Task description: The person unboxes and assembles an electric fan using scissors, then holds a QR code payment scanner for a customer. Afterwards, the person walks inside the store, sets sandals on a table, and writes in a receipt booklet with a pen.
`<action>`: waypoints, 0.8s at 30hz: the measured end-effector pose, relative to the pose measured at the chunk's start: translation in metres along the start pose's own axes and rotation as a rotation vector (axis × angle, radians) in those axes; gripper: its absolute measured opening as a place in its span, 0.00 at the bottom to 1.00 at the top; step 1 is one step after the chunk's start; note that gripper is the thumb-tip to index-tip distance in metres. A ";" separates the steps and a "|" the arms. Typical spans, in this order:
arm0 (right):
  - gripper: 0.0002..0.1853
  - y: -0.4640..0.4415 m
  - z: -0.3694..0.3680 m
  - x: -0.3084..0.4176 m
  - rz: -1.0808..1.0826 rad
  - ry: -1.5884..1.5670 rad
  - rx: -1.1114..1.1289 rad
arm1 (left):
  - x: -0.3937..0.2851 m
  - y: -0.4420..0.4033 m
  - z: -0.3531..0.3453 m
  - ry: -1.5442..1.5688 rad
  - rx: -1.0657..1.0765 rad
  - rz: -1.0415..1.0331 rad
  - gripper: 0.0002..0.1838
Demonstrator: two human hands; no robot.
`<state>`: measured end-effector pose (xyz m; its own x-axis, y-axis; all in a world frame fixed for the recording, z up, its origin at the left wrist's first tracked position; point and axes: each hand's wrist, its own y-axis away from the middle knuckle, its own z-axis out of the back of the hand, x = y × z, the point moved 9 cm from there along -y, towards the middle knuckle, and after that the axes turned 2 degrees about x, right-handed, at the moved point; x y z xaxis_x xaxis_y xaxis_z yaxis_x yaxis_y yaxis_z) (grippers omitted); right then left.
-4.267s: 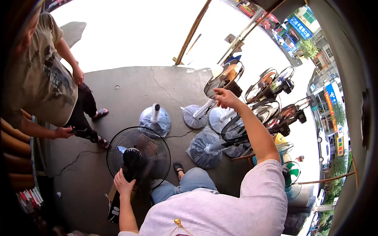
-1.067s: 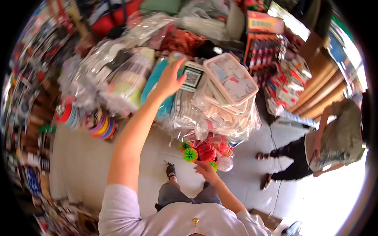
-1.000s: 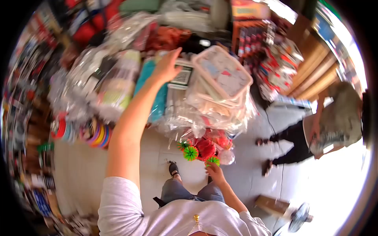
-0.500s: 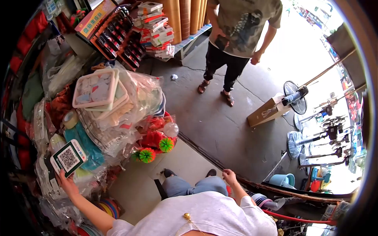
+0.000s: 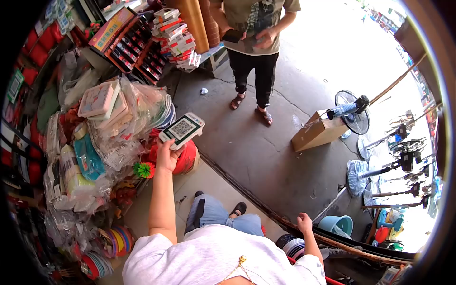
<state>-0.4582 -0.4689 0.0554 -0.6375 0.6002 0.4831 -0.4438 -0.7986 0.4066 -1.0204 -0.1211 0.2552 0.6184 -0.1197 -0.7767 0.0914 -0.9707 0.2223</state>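
Observation:
My left hand (image 5: pixel 169 156) is closed on the near end of a QR code payment stand (image 5: pixel 183 128), a white block with a green-edged code panel facing up. It is held out above the red bucket (image 5: pixel 186 160) beside the heap of goods. A bright green pompom-like item (image 5: pixel 143 169) is just left of my wrist. My right hand (image 5: pixel 304 222) hangs at my right side near the doorway edge, its fingers slightly apart and nothing visible in it. Facing me, a person (image 5: pixel 256 33) holds a dark, flat phone-like object (image 5: pixel 233 36) in one hand.
Bagged goods and pink-framed plastic boxes (image 5: pixel 97 99) are piled at left. Stacked small boxes (image 5: pixel 175 40) stand behind them. A cardboard box (image 5: pixel 317 132) and fan (image 5: pixel 351 110) are at right, near a blue bucket (image 5: pixel 336 224). A threshold (image 5: pixel 237 185) crosses the floor.
My left hand has carried the payment stand from the heap rightward and forward, toward the person. The person has brought both hands up in front, now with a dark object. My body has turned slightly.

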 end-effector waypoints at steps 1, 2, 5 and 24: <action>0.19 0.004 0.007 -0.012 -0.016 -0.009 -0.086 | 0.013 -0.006 -0.008 -0.003 0.019 0.015 0.21; 0.19 0.007 -0.013 -0.032 -0.035 -0.168 -0.103 | 0.023 -0.009 -0.017 -0.022 0.047 0.023 0.21; 0.17 0.036 -0.089 -0.058 -0.264 -0.597 0.040 | 0.041 -0.014 -0.041 -0.061 0.068 0.042 0.20; 0.14 0.202 0.297 0.495 1.624 -1.377 0.103 | 0.072 -0.120 -0.064 -0.172 0.169 0.221 0.22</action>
<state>-0.6764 -0.3197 0.6076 0.4520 -0.7668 0.4557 -0.0550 -0.5339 -0.8438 -0.9367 0.0004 0.2099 0.4661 -0.3512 -0.8120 -0.1700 -0.9363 0.3074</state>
